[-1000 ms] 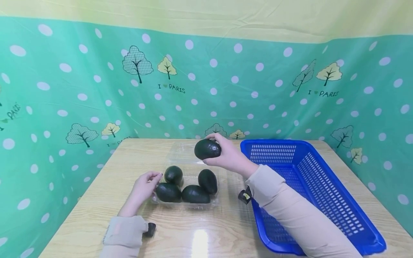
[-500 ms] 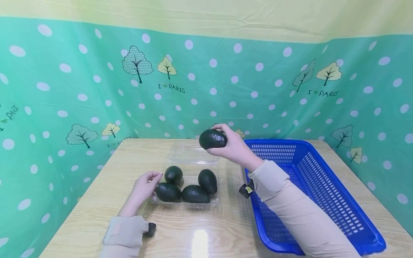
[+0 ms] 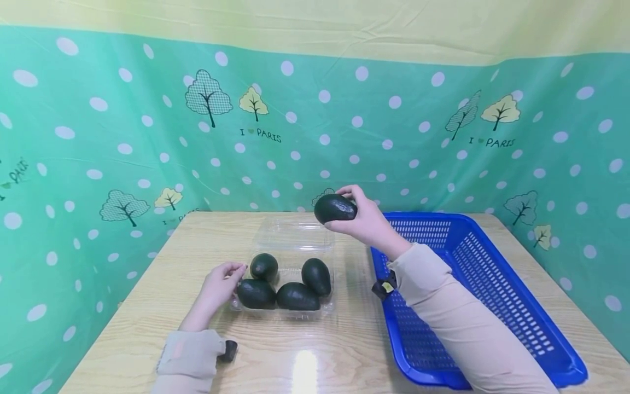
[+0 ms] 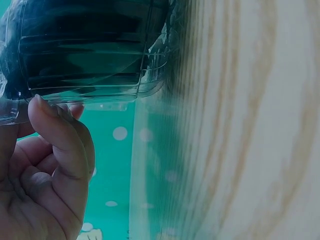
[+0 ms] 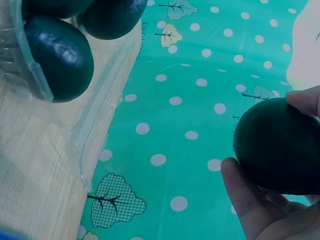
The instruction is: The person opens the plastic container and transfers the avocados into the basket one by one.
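From the head view, the right hand (image 3: 366,221) holds a dark green, egg-shaped avocado (image 3: 335,208) up in the air, with its fingers curled round it. The avocado is above the far right corner of the clear plastic box (image 3: 290,257), just left of the blue plastic basket (image 3: 487,284) with little holes. It looks smooth, shiny and round, so it might slip out of the fingers and drop onto the wooden table (image 3: 147,306), and it could roll away. Four more dark avocados (image 3: 295,296) lie inside the clear box. The left hand (image 3: 219,287) pinches the left edge of the box. In the left wrist view, the fingers (image 4: 60,140) press on the box rim (image 4: 80,95). If this hand lets go, the light box could slide. In the right wrist view, the held avocado (image 5: 277,145) sits against the fingers (image 5: 245,195), well apart from the box (image 5: 95,115).
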Demonstrator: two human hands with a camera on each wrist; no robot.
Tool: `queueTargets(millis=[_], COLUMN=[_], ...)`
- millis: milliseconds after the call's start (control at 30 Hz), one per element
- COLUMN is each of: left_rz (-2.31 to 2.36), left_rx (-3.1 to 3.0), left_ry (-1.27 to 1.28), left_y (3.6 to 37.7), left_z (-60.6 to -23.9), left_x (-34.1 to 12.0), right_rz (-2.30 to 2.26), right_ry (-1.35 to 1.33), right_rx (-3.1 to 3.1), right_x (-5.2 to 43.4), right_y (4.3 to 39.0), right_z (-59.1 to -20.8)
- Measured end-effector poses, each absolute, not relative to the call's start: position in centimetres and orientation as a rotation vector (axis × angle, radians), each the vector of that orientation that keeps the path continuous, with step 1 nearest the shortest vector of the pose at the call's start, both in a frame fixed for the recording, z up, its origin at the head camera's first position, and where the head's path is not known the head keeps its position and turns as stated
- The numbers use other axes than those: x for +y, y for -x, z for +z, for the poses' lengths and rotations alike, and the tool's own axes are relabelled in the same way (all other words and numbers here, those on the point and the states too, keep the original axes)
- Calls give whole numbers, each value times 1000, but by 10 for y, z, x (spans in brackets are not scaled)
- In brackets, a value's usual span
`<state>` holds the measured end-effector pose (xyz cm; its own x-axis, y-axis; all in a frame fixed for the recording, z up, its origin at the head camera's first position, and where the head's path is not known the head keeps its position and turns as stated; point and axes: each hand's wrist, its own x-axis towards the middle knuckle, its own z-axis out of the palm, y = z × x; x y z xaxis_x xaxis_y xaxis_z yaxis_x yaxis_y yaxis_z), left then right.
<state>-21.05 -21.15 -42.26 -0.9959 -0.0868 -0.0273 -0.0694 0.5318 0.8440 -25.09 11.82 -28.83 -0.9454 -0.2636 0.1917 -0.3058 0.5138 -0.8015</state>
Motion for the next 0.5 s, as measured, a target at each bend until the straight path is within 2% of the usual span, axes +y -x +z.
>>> queueTargets(millis=[500], left_rz=[-1514], left_rx=[-2729], left_ry=[-151], left_y=[211], left_z=[-424], left_x=[-212], right_rz=[1396], right_ry=[-447], right_rx=[-2723], right_x=[143], right_y=[252], right_z=[-297])
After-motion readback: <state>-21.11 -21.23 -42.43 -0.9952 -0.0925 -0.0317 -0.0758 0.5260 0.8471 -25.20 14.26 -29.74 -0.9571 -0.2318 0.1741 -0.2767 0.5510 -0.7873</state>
